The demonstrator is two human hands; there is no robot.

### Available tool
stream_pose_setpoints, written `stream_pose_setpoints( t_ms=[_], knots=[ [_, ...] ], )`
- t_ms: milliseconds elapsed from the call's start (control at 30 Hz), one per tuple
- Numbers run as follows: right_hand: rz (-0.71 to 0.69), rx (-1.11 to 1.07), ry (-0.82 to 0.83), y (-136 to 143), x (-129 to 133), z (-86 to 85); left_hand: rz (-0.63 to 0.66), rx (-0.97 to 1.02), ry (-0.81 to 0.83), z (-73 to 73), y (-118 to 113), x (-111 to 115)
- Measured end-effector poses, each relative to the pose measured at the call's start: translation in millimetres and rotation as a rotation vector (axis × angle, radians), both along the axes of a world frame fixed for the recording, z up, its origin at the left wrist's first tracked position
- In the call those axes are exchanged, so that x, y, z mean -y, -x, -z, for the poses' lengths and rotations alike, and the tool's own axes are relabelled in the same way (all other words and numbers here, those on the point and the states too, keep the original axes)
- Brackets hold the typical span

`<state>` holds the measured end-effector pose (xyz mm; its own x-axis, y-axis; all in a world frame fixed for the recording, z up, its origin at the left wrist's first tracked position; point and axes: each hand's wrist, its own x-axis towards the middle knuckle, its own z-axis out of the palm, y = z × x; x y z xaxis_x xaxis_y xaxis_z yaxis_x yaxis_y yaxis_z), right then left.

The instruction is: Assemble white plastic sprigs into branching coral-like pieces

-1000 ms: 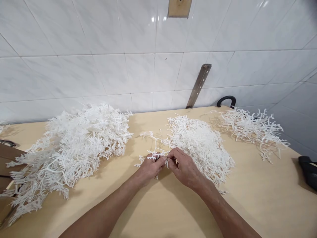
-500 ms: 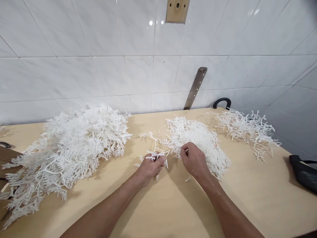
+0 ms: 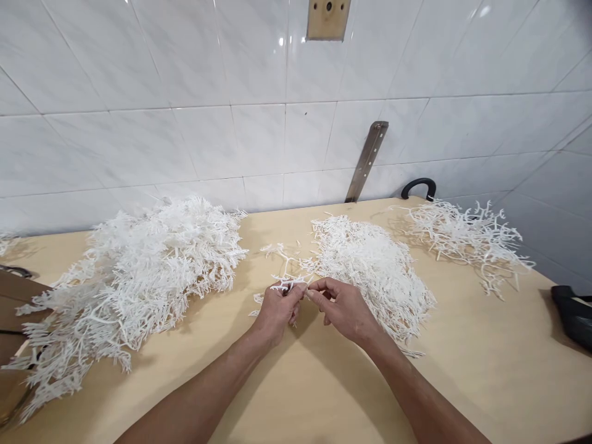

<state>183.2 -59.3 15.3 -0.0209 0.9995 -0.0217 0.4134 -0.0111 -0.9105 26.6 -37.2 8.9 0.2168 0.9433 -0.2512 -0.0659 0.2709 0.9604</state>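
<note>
My left hand (image 3: 277,311) is closed around a white branching plastic stem (image 3: 287,264), whose forked twigs stick up above the fingers. Thumb and forefinger of my right hand (image 3: 345,306) pinch the stem's right end, close beside my left fingertips. Just behind my right hand lies a pile of short, thin white pieces (image 3: 370,253). Some small white bits (image 3: 257,299) rest on the table left of my left hand. My palms hide part of the stem.
A large heap of feathery white branches (image 3: 157,265) covers the left of the wooden table (image 3: 296,394). Bare branching stems (image 3: 467,237) lie at the right rear, near a black curved handle (image 3: 419,183). A black object (image 3: 573,317) sits at the right edge. Behind stands a tiled wall with a metal bracket (image 3: 367,161).
My right hand has moved left from the edge of the middle pile to my left hand, and its fingers now pinch the stem. My left hand still holds it, nearly in place.
</note>
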Motion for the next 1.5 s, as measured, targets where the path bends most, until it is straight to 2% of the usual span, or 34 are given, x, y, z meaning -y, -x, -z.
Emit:
stream_pose_setpoints(
  t_ms=[300, 500, 733, 900, 1133, 1333, 1500],
  knots=[
    [0.042, 0.025, 0.008, 0.5, -2.0, 0.5, 0.032, 0.004, 0.029, -1.6, 1.4, -0.4],
    [0.056, 0.101, -0.032, 0.4, -1.1, -0.1, 0.009, -0.126, -0.021, -4.6, -1.8, 1.3],
    [0.059, 0.255, -0.18, -0.3, -3.3, 3.7, 0.006, -0.13, -0.045, -2.0, -1.4, 0.4],
    [0.047, 0.308, -0.265, 0.3, -3.8, 5.2, 0.05, -0.095, -0.024, -2.6, 0.0, 1.4],
    [-0.088, 0.305, -0.409, 1.9, 0.7, 5.8, 0.028, -0.133, 0.002, -5.6, 0.7, 0.6],
    [-0.084, 0.285, -0.433, 2.3, 2.0, 6.9, 0.015, -0.152, -0.005, -4.2, 2.3, -2.8],
    [-0.059, 0.308, -0.381, 3.1, 1.9, 7.0, -0.033, -0.213, -0.056, -1.1, 1.9, -2.8]
  ],
)
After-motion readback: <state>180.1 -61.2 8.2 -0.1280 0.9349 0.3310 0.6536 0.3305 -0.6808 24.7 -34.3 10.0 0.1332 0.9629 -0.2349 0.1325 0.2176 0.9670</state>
